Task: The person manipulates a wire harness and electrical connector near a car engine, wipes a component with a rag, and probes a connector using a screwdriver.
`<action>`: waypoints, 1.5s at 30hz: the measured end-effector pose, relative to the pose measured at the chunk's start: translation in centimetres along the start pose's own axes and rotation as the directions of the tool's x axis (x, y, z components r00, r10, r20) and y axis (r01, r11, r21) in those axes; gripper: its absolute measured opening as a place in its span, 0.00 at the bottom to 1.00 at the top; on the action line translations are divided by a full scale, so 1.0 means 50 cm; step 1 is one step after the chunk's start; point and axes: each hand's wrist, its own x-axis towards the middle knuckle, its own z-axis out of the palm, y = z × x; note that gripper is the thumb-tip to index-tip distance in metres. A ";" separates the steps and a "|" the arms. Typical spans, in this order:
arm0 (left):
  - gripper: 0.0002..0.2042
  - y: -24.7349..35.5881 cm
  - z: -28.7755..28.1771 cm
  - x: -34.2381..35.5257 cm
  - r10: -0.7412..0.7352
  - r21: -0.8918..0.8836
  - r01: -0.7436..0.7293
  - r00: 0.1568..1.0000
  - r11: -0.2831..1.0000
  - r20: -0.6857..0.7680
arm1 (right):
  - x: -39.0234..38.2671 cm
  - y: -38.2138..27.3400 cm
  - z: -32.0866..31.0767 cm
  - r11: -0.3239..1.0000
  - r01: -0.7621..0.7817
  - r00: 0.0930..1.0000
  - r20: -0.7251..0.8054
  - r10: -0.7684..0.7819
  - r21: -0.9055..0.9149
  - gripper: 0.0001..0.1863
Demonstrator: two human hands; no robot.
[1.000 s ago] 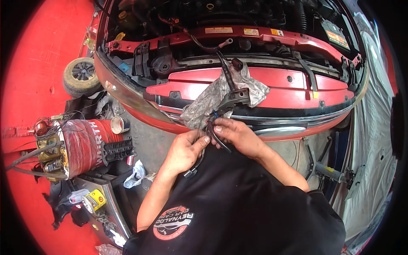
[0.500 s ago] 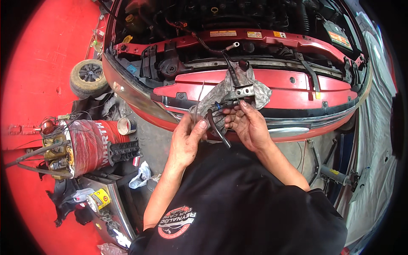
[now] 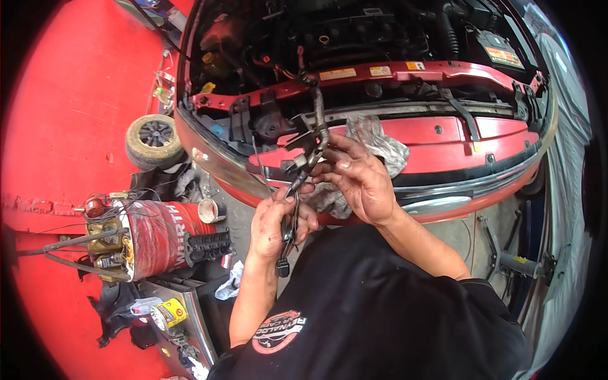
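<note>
A dark, tape-wrapped wiring harness (image 3: pixel 320 114) runs out of the engine bay toward me, with a metal bracket (image 3: pixel 303 140) on it. My left hand (image 3: pixel 278 218) is closed around its lower end. Loose wires and a black connector (image 3: pixel 282 267) hang below that hand. A thin grey rod (image 3: pixel 259 155) sticks up beside the left fingers; its lower end is hidden. My right hand (image 3: pixel 362 183) has its fingers apart beside the harness, the fingertips at or just behind it. Under both hands, a dirty grey cloth (image 3: pixel 380 142) lies over the car's red front panel (image 3: pixel 424 130).
The red car's front bumper (image 3: pixel 437 206) is just ahead of me. At left stand a loose wheel (image 3: pixel 152 140), a red drum (image 3: pixel 155 234) with parts on top, and a yellow can (image 3: pixel 168 313). A grey jack-like tool (image 3: pixel 519 265) lies at right beside plastic sheeting (image 3: pixel 567 190).
The harness and bracket have turned and shifted left off the cloth. My left hand now grips the harness; my right fingers have spread. The whole view has shifted slightly.
</note>
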 end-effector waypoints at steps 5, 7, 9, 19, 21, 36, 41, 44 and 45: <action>0.23 -0.001 -0.029 -0.030 -0.078 -0.296 0.096 0.994 0.950 0.072 | 0.039 0.007 0.044 0.959 -0.068 0.993 0.070 0.091 -0.275 0.20; 0.22 -0.012 -0.042 -0.036 -0.032 -0.377 0.080 0.991 0.923 0.131 | 0.053 0.026 0.061 0.951 -0.074 0.994 0.060 0.096 -0.299 0.19; 0.22 -0.024 -0.042 -0.041 -0.003 -0.432 0.075 0.986 0.899 0.165 | 0.060 0.040 0.075 0.937 -0.072 0.993 0.066 0.100 -0.341 0.20; 0.21 -0.048 -0.049 -0.072 -0.006 -0.480 0.065 0.992 0.875 0.124 | 0.073 0.050 0.098 0.975 -0.185 0.978 0.073 0.195 -0.127 0.14; 0.20 -0.042 -0.040 -0.077 -0.020 -0.439 0.065 0.994 0.896 0.107 | 0.080 0.043 0.099 0.950 -0.185 0.981 0.017 0.195 -0.251 0.14; 0.18 -0.070 -0.027 -0.101 0.037 -0.480 0.152 0.931 0.864 0.363 | 0.108 0.050 0.127 0.944 -0.319 0.931 -0.212 0.296 -0.082 0.10; 0.19 -0.084 -0.040 -0.117 0.058 -0.546 0.169 0.926 0.820 0.374 | 0.108 0.054 0.131 0.898 -0.428 0.903 -0.089 0.420 -0.107 0.11; 0.21 -0.091 -0.045 -0.123 0.050 -0.508 0.146 0.935 0.849 0.352 | 0.106 0.059 0.137 0.888 -0.440 0.898 -0.062 0.435 -0.132 0.11; 0.22 -0.093 -0.048 -0.124 0.045 -0.486 0.136 0.938 0.863 0.342 | 0.103 0.059 0.148 0.892 -0.434 0.901 -0.063 0.429 -0.125 0.11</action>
